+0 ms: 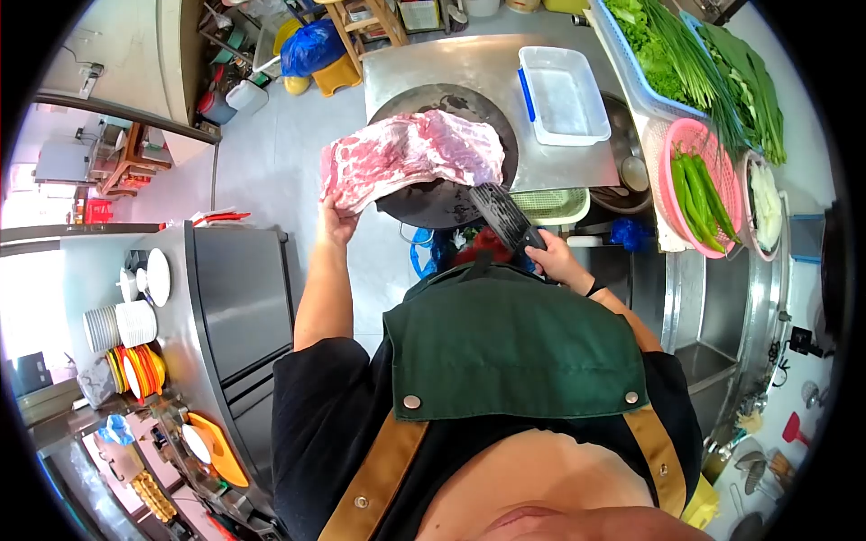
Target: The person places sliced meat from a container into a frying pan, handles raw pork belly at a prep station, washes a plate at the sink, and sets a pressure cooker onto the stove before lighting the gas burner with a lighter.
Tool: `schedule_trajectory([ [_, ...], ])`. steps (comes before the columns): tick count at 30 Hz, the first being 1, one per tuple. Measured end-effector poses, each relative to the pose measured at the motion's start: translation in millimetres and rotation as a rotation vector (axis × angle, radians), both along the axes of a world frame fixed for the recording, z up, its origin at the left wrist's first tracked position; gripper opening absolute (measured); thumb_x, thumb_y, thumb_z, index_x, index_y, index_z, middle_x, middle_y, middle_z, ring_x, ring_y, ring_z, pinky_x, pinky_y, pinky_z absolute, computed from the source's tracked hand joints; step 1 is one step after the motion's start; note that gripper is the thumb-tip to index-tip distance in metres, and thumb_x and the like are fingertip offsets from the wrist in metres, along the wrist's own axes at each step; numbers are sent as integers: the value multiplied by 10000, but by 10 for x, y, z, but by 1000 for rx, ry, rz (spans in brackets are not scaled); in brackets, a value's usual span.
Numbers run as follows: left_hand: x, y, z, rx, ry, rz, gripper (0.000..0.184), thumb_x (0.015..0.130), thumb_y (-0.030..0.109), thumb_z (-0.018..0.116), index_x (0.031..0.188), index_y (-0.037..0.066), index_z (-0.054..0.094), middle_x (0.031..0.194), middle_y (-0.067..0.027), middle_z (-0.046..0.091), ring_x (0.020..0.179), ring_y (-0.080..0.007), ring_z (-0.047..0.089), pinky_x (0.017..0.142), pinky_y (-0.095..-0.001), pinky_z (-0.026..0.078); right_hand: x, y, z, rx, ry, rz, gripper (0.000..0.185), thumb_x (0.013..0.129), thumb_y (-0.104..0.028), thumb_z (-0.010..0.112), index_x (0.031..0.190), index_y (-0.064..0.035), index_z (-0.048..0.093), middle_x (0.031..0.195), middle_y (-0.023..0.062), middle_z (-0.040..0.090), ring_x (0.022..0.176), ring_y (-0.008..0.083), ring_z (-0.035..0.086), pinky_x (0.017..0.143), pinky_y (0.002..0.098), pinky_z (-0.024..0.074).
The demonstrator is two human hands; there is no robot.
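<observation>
A large slab of raw ribs [415, 158], pink with white fat, lies across a round dark chopping board [433, 212] and overhangs its left edge. My left hand [337, 219] grips the slab's near left corner, with fingers partly hidden beneath the meat. In my right hand [561, 261] is a cleaver [502, 215] with a dark, wet blade, held by its handle. The blade's far end is at the slab's near right edge; whether it touches the meat I cannot tell.
An open clear plastic box [566, 95] stands on the steel table [397, 68], right of the board. A green basket [550, 206] sits below it. Farther right are a pink basket [672, 171] of green peppers [699, 198] and leafy vegetables [645, 45]. A steel cabinet [244, 298] stands left.
</observation>
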State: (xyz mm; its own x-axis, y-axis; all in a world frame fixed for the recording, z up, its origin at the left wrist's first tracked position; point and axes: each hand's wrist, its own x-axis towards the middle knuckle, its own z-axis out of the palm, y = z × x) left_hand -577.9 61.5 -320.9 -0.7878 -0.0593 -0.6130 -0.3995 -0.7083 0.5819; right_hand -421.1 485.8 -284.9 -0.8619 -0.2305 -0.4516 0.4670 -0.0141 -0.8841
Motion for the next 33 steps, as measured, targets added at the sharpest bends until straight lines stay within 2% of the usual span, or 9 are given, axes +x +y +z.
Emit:
schedule_trajectory([
  [4,241,153,-37,201,34,9,397,770,185,515,1135,38,465,1120,-139,533,1036,-278,514,906,-418,417,-15,-241,-86,59,65,-202,239,798,-136,560,989,-19,477,629,-16,461,430,55,427,391,205,356],
  [12,566,924,19,597,39,31,465,728,142,557,1148,-11,432,1171,-162,486,1088,-314,462,932,-431,388,-765,-135,-15,333,148,-253,262,792,-119,573,1017,-18,487,566,1,457,415,87,433,395,247,362],
  [14,606,1017,-144,488,-3,-138,432,786,261,587,1119,14,466,1101,-135,533,1013,-289,516,900,-420,414,-1012,-78,-1,359,181,-228,271,791,-120,574,1026,-14,489,584,11,474,419,94,442,399,251,371],
  [18,678,1048,-69,-174,-123,-520,435,772,452,581,1000,84,526,931,-66,573,819,-203,548,733,-321,438,-1284,-76,50,386,152,-228,276,781,-129,578,1013,-3,495,604,22,491,421,106,455,399,261,380],
  [20,665,953,19,-112,-50,-455,487,758,480,582,1043,91,509,969,-67,568,852,-203,541,752,-324,432,-1233,-87,71,367,135,-227,260,778,-126,578,992,-5,496,603,23,494,419,103,454,397,258,378],
  [24,522,847,4,93,38,-172,487,781,371,580,1156,85,457,1110,-86,532,1010,-231,508,872,-381,413,-1009,-48,37,366,154,-221,227,771,-126,583,946,-11,495,597,20,492,411,97,448,393,249,370],
  [25,464,863,-38,123,63,-106,446,772,243,599,1160,75,454,1131,-93,523,1035,-242,503,903,-387,397,-959,-35,8,299,139,-231,208,775,-131,581,923,-14,491,589,15,484,405,94,439,389,246,364],
  [29,291,865,-43,212,86,-114,441,722,96,606,1139,71,465,1072,-74,559,958,-225,545,846,-352,432,-831,44,-134,263,64,-266,213,807,-170,563,939,-24,482,592,21,486,401,102,442,387,254,369],
  [33,-50,847,21,240,187,-65,433,720,104,615,1126,58,472,1024,-77,575,922,-227,560,776,-343,465,-810,51,-293,374,115,-235,222,821,-176,542,965,-28,461,590,43,491,407,130,464,403,279,394],
])
